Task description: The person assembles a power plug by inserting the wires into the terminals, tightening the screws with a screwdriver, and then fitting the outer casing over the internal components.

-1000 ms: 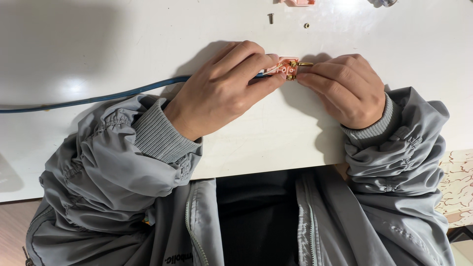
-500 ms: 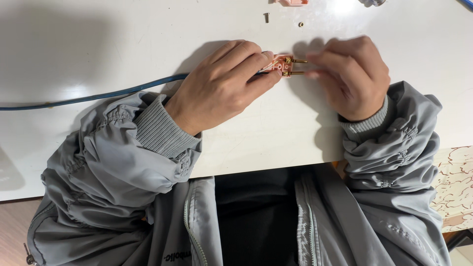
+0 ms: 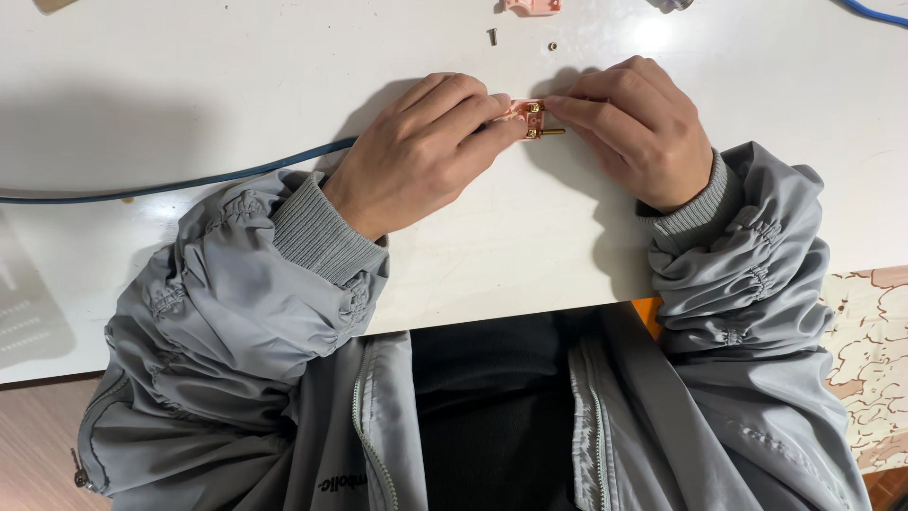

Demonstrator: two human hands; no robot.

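A small pink plug body with brass pins and terminals rests on the white table, pinched between both hands. My left hand grips its left side with thumb and fingers. From under that hand a dark blue cable runs off to the left. My right hand presses its fingertips on the right side of the plug, above a brass pin that sticks out. Both arms wear grey jacket sleeves.
A small screw and a tiny nut lie beyond the hands. A pink plug cover sits at the top edge. A blue wire crosses the top right corner. The table's near edge is at my chest.
My right hand has shifted up and closer over the plug. The view has moved slightly, so the hands sit lower in the picture. My left hand keeps its grip.
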